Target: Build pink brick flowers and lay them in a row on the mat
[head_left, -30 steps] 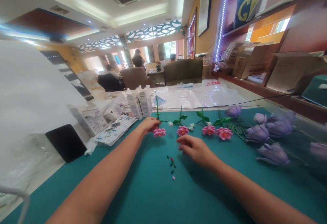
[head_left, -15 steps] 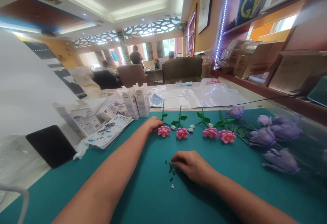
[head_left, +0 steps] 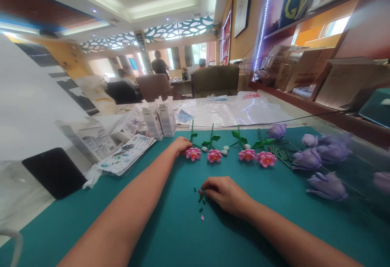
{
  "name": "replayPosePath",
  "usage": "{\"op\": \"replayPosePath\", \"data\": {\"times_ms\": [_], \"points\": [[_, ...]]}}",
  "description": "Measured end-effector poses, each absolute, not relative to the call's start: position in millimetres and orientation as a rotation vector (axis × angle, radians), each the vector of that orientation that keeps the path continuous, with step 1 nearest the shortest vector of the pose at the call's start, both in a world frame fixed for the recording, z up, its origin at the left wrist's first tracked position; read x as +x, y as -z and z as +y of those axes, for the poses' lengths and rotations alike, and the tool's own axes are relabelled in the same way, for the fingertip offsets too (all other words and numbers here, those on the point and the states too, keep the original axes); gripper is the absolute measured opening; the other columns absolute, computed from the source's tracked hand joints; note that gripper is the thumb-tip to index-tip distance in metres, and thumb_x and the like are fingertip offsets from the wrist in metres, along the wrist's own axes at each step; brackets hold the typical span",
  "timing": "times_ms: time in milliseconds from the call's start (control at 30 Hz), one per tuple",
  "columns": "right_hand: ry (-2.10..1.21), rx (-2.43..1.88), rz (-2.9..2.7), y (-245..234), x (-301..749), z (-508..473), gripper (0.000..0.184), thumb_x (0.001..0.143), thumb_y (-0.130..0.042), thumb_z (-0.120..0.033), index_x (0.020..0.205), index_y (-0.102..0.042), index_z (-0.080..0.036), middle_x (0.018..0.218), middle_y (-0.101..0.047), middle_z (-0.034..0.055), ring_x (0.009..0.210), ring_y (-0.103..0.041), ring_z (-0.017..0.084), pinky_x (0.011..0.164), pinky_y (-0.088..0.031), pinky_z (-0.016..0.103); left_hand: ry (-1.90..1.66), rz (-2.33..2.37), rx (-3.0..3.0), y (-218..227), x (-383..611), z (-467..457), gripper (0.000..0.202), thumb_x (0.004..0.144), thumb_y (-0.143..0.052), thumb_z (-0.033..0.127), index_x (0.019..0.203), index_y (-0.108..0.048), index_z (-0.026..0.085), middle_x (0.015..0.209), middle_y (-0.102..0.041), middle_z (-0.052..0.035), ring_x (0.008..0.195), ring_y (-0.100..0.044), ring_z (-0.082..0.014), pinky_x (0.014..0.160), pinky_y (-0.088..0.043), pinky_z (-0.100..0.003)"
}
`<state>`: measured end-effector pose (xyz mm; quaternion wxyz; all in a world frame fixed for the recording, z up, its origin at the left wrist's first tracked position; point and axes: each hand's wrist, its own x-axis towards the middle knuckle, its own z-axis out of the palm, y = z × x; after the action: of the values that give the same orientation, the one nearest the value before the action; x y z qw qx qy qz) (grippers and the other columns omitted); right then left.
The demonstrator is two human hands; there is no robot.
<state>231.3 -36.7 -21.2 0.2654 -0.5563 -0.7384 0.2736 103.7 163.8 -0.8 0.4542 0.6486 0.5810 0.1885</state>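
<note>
My left hand reaches to the far side of the mat, its fingers closed at the edge of the leftmost pink toy-brick flower and its green stem; the exact grip is hard to see. My right hand rests lower on the mat with curled fingers, fingertips beside a small red piece. Anything pinched there is hidden. Several small dark green pieces and a tiny pink piece lie around it. Further pink flowers with leafy stems and pale buds continue the row rightwards.
Purple flowers lie on the right of the green mat. At the left are a black tablet, printed sheets and opened white boxes. Clear plastic sheeting covers the table beyond. People sit and stand in the background.
The camera view has shifted slightly, so everything sits a little further left and up. Both hands keep nearly the same places beside the flower and the small pieces.
</note>
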Motion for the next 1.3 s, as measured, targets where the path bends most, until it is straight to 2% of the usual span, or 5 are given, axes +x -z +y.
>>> {"op": "replayPosePath", "data": {"times_ms": [600, 733, 833, 967, 1300], "points": [[-0.211, -1.624, -2.077, 55.3, 254.3, -23.3, 0.030, 0.087, -0.035, -0.036, 0.085, -0.061, -0.023, 0.083, -0.067, 0.0054, 0.075, -0.061, 0.020, 0.065, -0.039, 0.028, -0.479, 1.600, 2.163, 4.1, -38.4, 65.1, 0.029, 0.079, -0.045, 0.039, 0.069, -0.061, 0.018, 0.064, -0.065, -0.0007, 0.058, -0.058, -0.0140, 0.058, -0.043, -0.024], [-0.246, -1.694, -2.044, 59.8, 257.5, -21.1, 0.028, 0.085, -0.036, -0.038, 0.084, -0.061, -0.025, 0.084, -0.069, 0.0040, 0.075, -0.062, 0.022, 0.063, -0.040, 0.029, -0.523, 1.838, 2.331, -2.9, -80.5, 48.3, 0.020, 0.078, -0.050, 0.028, 0.090, -0.062, 0.018, 0.096, -0.064, -0.0065, 0.090, -0.056, -0.0217, 0.078, -0.042, -0.032], [-0.270, -1.725, -2.042, 57.7, 259.9, -20.6, 0.029, 0.083, -0.037, -0.039, 0.084, -0.062, -0.025, 0.086, -0.070, 0.0039, 0.077, -0.063, 0.023, 0.065, -0.042, 0.030, -0.516, 2.014, 2.430, -5.6, -109.3, 49.6, 0.042, 0.073, -0.050, 0.012, 0.114, -0.054, 0.018, 0.120, -0.054, -0.0118, 0.108, -0.046, -0.0293, 0.087, -0.037, -0.042], [-0.432, -1.772, -2.013, 42.6, 253.9, -18.4, 0.029, 0.080, -0.042, -0.039, 0.082, -0.066, -0.024, 0.082, -0.070, 0.0046, 0.073, -0.063, 0.021, 0.059, -0.044, 0.028, -0.404, 2.139, 2.551, 0.9, -133.0, 62.3, 0.058, 0.069, -0.048, 0.003, 0.125, -0.047, 0.020, 0.127, -0.049, -0.0130, 0.111, -0.043, -0.0322, 0.085, -0.036, -0.046], [-1.357, -1.574, -1.492, -13.6, 96.8, 26.5, 0.006, 0.080, -0.053, -0.016, 0.079, -0.058, -0.014, 0.067, -0.062, 0.0007, 0.046, -0.054, 0.008, 0.038, -0.038, 0.017, -0.390, 1.949, 2.701, 9.4, -160.0, 94.6, 0.039, 0.077, -0.049, 0.016, 0.116, -0.053, 0.023, 0.116, -0.056, -0.0081, 0.105, -0.046, -0.0279, 0.084, -0.036, -0.042]]}}
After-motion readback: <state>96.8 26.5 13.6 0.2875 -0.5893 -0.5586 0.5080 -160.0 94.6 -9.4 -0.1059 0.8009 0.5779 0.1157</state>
